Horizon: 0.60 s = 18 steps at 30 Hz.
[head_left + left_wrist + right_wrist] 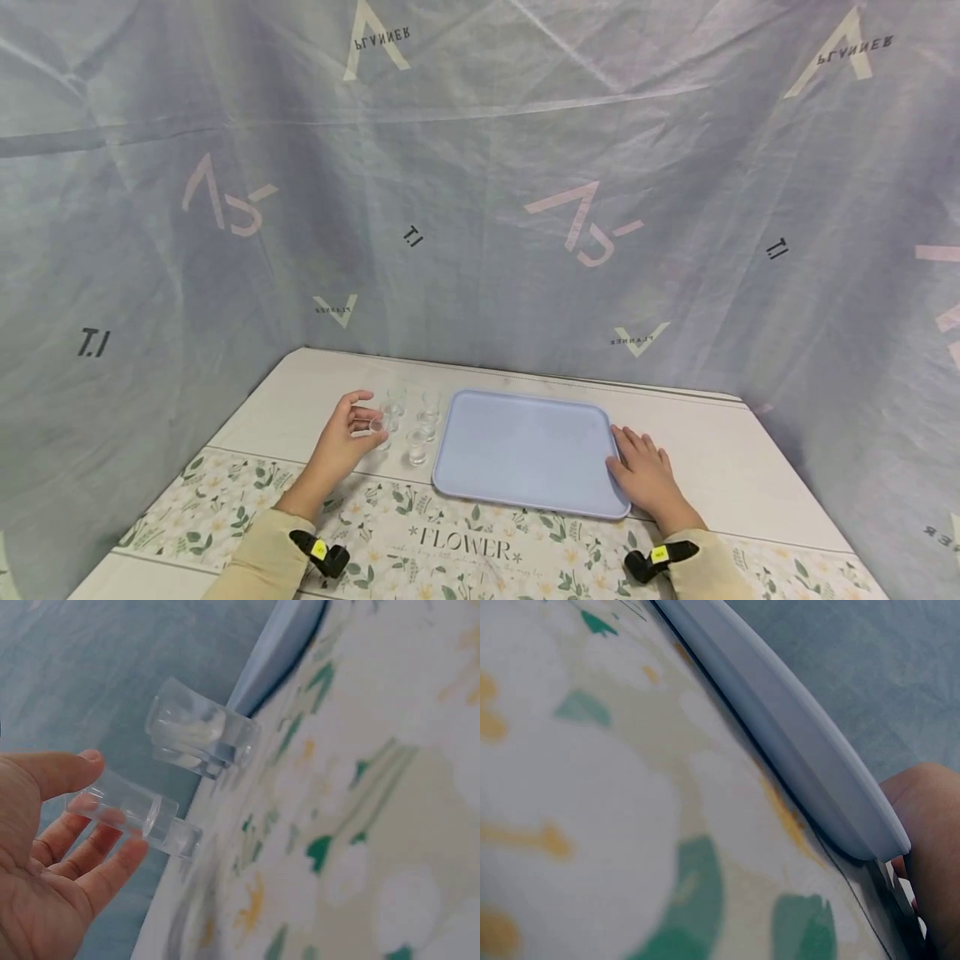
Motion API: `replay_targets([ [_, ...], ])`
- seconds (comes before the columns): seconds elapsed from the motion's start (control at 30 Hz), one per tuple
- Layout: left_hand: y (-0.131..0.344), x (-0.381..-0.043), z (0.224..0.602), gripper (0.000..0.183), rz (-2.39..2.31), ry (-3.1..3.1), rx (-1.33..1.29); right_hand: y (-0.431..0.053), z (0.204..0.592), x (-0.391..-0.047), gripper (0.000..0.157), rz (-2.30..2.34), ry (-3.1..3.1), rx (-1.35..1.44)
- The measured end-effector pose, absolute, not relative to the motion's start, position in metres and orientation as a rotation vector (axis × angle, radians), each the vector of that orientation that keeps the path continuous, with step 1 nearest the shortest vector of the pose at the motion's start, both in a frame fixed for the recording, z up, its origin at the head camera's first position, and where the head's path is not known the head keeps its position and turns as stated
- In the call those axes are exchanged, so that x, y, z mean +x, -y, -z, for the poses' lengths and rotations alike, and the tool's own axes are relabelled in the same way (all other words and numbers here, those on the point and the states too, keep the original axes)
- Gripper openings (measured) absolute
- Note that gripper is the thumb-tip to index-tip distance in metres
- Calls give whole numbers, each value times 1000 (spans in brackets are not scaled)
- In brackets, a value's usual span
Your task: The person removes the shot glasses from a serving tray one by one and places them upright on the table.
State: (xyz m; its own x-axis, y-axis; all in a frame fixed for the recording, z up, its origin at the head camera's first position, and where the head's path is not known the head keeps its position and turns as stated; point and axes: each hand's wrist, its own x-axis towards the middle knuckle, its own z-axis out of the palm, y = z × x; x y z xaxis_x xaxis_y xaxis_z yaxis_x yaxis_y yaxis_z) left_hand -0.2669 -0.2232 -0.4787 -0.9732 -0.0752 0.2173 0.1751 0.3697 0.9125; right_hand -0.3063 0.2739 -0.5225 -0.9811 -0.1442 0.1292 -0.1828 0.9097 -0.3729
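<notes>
My left hand (pixel 347 437) curls its thumb and fingers round a small clear shot glass (pixel 379 434) at the left of the table. In the left wrist view this shot glass (pixel 135 810) lies between the thumb and the fingers, its narrow base close to the tabletop. Another clear shot glass (pixel 417 448) stands just to its right, with several more behind. A light blue rectangular tray (pixel 525 454) lies flat in the middle. My right hand (pixel 647 477) rests at the tray's right edge with its fingers spread; in the right wrist view it is mostly out of frame.
A floral cloth strip (pixel 480 542) printed with lettering runs along the table's front, below the tray. Grey fabric (pixel 480 208) hangs behind the white tabletop (pixel 705 433) and on both sides.
</notes>
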Motion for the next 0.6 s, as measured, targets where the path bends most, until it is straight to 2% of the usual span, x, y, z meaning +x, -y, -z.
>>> replay_targets([
  [0.6,230,-278,507,68,1544,2483,-67,-273,524,-307,61,-586,2966,268],
])
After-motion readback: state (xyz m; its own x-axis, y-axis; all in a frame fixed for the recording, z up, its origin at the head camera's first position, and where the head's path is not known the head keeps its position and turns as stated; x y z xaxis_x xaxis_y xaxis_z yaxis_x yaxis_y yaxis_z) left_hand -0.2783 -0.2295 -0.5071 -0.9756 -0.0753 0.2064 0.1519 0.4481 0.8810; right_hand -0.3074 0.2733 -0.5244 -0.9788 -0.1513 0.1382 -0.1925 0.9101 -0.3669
